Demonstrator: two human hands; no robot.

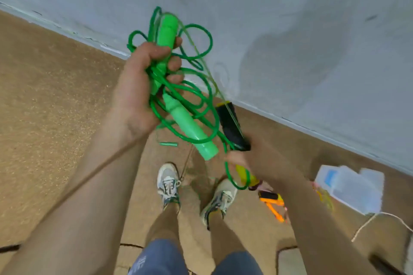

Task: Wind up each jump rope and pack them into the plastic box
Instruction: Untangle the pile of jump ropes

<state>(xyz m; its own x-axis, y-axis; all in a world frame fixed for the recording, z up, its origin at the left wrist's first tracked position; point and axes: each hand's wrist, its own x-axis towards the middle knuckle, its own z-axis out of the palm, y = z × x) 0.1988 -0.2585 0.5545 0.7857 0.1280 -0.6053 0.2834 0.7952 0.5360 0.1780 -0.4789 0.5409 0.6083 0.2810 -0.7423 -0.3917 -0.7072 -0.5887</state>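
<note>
Above the floor (55,96), left hand (138,87) fingers clamp the coiled green jump rope (190,127); right hand (257,161) fingers grip a black handle (230,127). Plastic box (353,187) rests on the floor nearby.

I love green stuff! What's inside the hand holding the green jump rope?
The left hand grips one bright green plastic jump-rope handle and loops of shiny green cord. Its fingers cover the handle's middle, so what touches the palm is hidden.

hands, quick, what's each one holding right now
left hand: closed, gripping the coiled green jump rope
right hand: closed, gripping a black handle
</note>
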